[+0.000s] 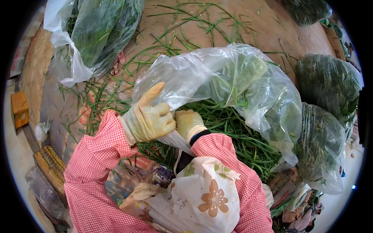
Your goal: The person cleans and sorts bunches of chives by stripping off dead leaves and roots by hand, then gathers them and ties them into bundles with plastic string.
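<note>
A large clear plastic bag lies in front of me, with long green grass-like leaves inside and spilling at its near side. My left hand, in a pale yellowish glove, has its fingers curled on the bag's edge and one digit pointing up and away. Close beside it, my right hand, gloved the same way, is closed in a fist on the gathered plastic. A twisted strip of the bag runs down between the hands toward my lap. My fingertips are partly hidden.
A filled clear bag of greens stands at the upper left. More filled bags line the right side. Loose green leaves lie scattered over the brown floor surface. An orange-yellow block and a yellow wooden piece are at left.
</note>
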Tool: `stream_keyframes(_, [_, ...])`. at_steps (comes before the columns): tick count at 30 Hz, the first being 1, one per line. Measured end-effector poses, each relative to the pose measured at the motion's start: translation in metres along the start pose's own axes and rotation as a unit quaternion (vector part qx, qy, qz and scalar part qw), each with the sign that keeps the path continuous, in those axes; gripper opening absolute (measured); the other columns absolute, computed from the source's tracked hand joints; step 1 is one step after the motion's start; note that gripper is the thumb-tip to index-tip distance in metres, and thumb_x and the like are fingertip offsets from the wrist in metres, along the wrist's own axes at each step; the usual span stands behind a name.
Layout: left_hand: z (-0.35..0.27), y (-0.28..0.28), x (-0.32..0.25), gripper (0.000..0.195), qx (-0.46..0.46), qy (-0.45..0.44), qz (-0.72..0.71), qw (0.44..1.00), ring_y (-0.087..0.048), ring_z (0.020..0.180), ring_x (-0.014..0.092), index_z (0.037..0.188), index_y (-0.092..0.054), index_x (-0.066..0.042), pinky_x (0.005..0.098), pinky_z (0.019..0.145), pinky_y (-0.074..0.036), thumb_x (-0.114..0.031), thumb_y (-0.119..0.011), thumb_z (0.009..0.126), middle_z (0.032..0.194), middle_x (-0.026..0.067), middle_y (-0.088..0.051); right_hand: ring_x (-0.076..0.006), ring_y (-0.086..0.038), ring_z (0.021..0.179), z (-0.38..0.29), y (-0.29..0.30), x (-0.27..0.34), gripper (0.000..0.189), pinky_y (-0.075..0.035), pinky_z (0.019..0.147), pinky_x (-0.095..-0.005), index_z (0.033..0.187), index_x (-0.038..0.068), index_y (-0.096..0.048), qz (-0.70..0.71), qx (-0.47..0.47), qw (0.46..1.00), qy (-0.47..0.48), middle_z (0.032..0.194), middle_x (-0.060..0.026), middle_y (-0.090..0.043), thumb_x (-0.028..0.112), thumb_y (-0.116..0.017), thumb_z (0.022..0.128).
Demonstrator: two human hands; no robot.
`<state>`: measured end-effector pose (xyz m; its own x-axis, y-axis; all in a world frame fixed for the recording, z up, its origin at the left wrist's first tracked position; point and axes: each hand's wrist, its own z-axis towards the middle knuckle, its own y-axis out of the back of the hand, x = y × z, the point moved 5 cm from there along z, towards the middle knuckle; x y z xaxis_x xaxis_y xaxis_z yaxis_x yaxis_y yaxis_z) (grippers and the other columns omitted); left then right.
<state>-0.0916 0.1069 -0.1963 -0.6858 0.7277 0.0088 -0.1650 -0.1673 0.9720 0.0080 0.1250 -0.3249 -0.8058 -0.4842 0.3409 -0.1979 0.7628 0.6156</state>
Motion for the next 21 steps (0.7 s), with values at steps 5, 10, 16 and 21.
stream_keyframes(5, [-0.018, -0.009, -0.012, 0.01, 0.075, 0.013, -0.044, 0.996, -0.054, 0.08, 0.008, 0.071, -0.053, -0.023, 0.0603, 0.106, -0.023, -0.017, -0.056, 0.064, 0.067, -0.01, -0.049, -0.0334, -0.063, 0.084, -0.06, -0.001, -0.025, 0.043, -0.05, 0.077, -0.0371, 0.099, 0.004, -0.059, 0.224, -0.051, 0.973, 0.036, 0.087, -0.0171, -0.065, 0.031, -0.07, 0.068])
stream_keyframes(10, [-0.02, -0.013, -0.013, 0.01, 0.036, 0.04, -0.035, 0.998, -0.056, 0.082, 0.008, 0.074, -0.054, -0.023, 0.0599, 0.108, -0.021, -0.015, -0.057, 0.068, 0.068, -0.0102, -0.05, -0.0123, -0.059, 0.091, -0.148, 0.041, -0.079, 0.042, -0.047, 0.082, -0.0277, 0.106, 0.002, -0.056, 0.569, -0.121, 0.811, 0.063, 0.097, -0.0097, -0.064, 0.008, -0.073, 0.068])
stream_keyframes(16, [-0.018, -0.001, -0.025, 0.025, 0.182, 0.12, -0.057, 0.974, -0.055, 0.102, 0.017, 0.094, -0.062, -0.018, 0.0599, 0.107, -0.02, -0.013, -0.059, 0.07, 0.097, -0.0048, -0.06, -0.0362, -0.057, 0.108, -0.207, 0.064, -0.115, 0.05, -0.044, 0.094, -0.0514, 0.111, 0.005, -0.049, 0.737, -0.257, 0.593, 0.198, 0.114, -0.0171, -0.06, -0.01, -0.071, 0.069])
stream_keyframes(21, [0.021, 0.035, -0.055, 0.069, 0.0, 0.196, -0.323, 0.926, -0.047, 0.116, 0.031, 0.13, -0.046, -0.006, 0.0552, 0.104, -0.024, -0.017, -0.068, 0.066, 0.132, 0.0156, -0.046, -0.0328, -0.058, 0.108, -0.227, 0.059, -0.139, 0.054, -0.045, 0.095, -0.0484, 0.112, 0.005, -0.053, 0.743, -0.332, 0.545, 0.204, 0.115, -0.0136, -0.06, -0.006, -0.076, 0.065])
